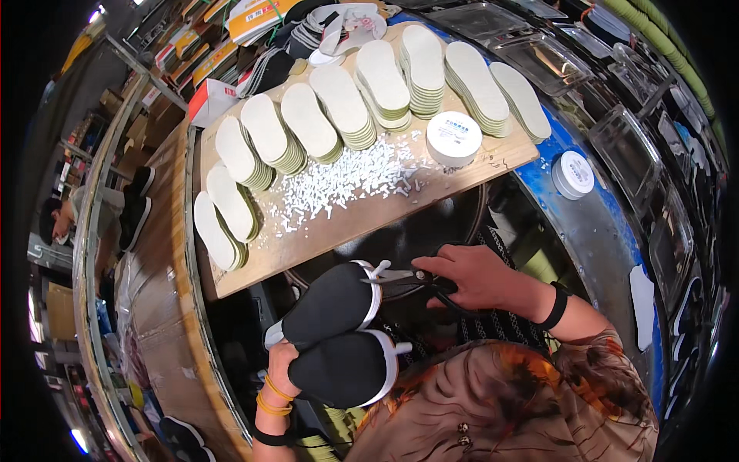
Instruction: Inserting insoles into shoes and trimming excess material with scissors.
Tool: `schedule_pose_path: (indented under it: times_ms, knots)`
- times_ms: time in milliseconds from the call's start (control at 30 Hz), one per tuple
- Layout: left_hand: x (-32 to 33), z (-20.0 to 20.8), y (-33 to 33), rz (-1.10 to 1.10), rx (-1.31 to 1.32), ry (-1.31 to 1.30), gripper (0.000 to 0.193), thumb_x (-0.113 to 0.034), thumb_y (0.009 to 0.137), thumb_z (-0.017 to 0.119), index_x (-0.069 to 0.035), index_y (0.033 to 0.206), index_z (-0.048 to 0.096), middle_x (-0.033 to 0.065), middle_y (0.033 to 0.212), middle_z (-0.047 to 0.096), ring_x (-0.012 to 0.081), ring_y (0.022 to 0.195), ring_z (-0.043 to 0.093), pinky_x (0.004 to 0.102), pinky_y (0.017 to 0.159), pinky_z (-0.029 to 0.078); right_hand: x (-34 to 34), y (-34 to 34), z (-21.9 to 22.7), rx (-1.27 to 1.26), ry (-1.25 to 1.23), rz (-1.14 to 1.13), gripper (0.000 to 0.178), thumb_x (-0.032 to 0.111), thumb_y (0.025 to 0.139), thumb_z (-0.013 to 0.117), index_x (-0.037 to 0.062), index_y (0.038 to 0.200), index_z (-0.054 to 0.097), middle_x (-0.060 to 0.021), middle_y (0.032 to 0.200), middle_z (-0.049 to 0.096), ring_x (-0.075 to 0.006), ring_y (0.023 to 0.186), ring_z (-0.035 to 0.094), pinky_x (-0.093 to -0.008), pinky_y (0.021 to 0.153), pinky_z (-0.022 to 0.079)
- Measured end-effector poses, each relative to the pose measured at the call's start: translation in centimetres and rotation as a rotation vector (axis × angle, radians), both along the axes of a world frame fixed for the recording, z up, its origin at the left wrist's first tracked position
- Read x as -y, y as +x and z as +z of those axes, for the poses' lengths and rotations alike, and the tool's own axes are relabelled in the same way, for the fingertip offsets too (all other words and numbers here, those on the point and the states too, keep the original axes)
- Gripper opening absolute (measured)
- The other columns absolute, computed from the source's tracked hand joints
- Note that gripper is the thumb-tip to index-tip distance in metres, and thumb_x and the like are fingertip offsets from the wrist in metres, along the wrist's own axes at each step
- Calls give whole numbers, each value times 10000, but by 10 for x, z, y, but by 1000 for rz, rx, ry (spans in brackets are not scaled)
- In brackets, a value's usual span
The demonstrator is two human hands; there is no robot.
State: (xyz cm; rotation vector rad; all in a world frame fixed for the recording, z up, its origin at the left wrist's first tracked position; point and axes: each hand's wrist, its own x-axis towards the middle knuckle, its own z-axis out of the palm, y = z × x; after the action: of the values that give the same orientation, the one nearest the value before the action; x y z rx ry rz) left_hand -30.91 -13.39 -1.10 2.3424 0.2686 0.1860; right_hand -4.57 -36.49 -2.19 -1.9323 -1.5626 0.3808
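Note:
My left hand is closed around the ends of two black shoes with white soles, held side by side. Its fingers are partly hidden behind them. On the upper shoe a small white tab sticks out from the sole's edge. The lower shoe has a similar white tab. My right hand grips a pair of dark-handled scissors. The blades lie at the upper shoe's edge, right by its tab; whether they touch it I cannot tell.
Beyond my hands, a wooden board bears several stacks of pale insoles, a pile of white scraps and a round white tin. Another round tin stands on the blue-edged bench at right. Black shoes lie at left.

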Motion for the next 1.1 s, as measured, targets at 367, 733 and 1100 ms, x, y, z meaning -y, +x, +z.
schedule_pose_path:
  times_ms: [367,733,1100]
  knots:
    - [-8,-24,21,120,-83,52,188,-100,592,644,-6,753,621,185,883,626,347,803,604,342,701,482,41,-5,-40,-259,-214,1,555,410,691,681,103,1126,525,-106,904,587,-318,798,584,-363,670,464]
    - [-2,-38,29,199,-94,268,165,-96,641,647,-4,775,618,165,891,634,328,791,615,332,651,488,39,-8,-56,-281,-224,-71,507,404,733,632,109,1130,521,-140,815,583,-330,784,581,-380,696,466]
    - [32,-58,28,441,284,-1672,362,-231,861,543,-55,1174,488,109,1083,577,233,963,567,371,849,471,-1,-33,-16,-96,-177,40,542,419,681,674,114,1100,516,-113,833,554,-311,781,577,-393,666,461]
